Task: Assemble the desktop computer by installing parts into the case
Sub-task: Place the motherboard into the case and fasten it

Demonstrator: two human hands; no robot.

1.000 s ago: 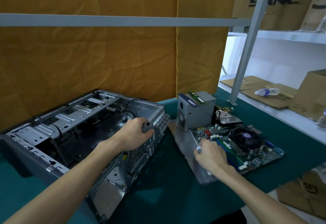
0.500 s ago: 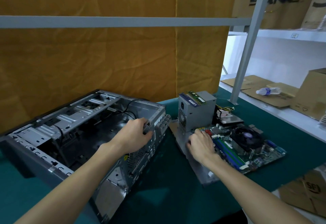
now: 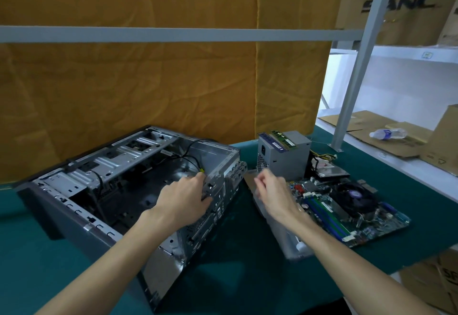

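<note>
Two hands over green table [image 3: 235,252] (orange backdrop [image 3: 148,86]): left hand [image 3: 184,197] gripping case [image 3: 119,186], right hand [image 3: 272,194] blurred, indeterminate.

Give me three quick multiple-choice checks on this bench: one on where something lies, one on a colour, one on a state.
1. Where is the power supply?
A. inside the case
B. on the table behind the motherboard
C. on the shelf

2. What colour is the table cover?
A. teal green
B. red
C. white

3. What is the left hand doing?
A. hanging idle
B. holding the bottle
C. gripping the case rear edge

Answers: 1 B, it stands upright beyond the motherboard. 2 A, teal cloth shows all round the parts. 3 C, its fingers curl over the case's rear panel.
</note>
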